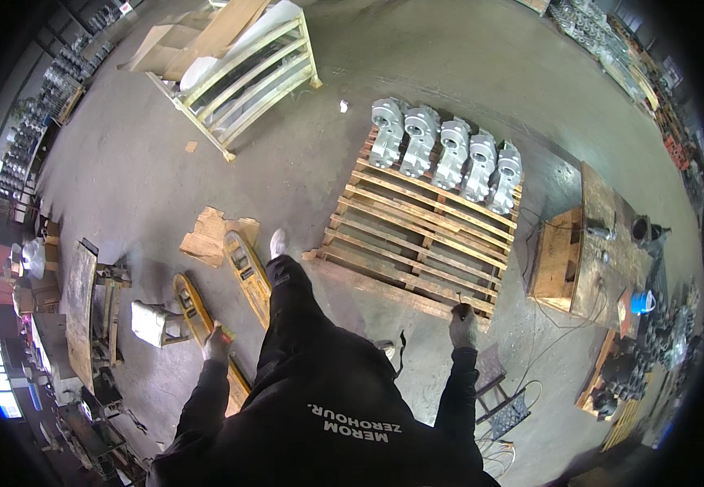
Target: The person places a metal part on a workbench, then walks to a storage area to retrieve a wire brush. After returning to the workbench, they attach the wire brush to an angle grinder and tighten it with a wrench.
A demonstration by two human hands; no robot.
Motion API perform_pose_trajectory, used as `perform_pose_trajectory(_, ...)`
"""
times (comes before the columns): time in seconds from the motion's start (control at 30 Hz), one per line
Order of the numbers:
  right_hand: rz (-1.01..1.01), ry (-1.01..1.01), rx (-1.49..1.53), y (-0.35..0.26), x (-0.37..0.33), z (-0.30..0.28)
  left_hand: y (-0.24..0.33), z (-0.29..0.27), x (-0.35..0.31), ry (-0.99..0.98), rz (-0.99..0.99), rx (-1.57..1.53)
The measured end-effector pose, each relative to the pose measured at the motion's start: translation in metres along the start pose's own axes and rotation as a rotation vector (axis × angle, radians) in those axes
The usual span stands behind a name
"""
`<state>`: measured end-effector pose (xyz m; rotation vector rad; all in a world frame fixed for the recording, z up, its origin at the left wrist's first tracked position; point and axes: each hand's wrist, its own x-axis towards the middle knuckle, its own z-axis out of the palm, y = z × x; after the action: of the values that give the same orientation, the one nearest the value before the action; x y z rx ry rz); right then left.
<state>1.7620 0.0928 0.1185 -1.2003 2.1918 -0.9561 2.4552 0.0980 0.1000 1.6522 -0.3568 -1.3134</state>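
Note:
My left hand [216,346], in a pale glove, hangs over the yellow forks of a pallet truck [192,307]. Its fingers look curled, with a small yellowish bit showing beside them that I cannot make out. On the other side, my right hand [463,326] is gloved, grey with a dark part at the fingers. It is closed, and a thin thing sticks up from it, too small to name. Beyond that hand lies a wooden pallet [417,235], bearing a row of several silver metal castings [452,152] along its far end.
A slatted wooden crate [246,77] topped with cardboard stands far left. Flattened cardboard [204,235] lies by the forks. To the left are a small white-topped stool [157,323] and a worn bench [82,312]. At right, a wooden workbench [604,243] carries a blue tub [643,302]; cables [543,345] trail below.

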Motion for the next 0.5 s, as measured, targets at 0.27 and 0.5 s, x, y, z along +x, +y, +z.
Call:
perform_pose_trajectory(0.27, 0.087, -0.095, 0.002, -0.155, 0.167, 0.216, 0.090, 0.081, 0.265, 0.200, -0.177, -0.379)
perform_pose_trajectory(0.5, 0.072, -0.213, -0.017, -0.315, 0.307, 0.297, 0.369, 0.309, 0.436, -0.295, 0.060, 0.115)
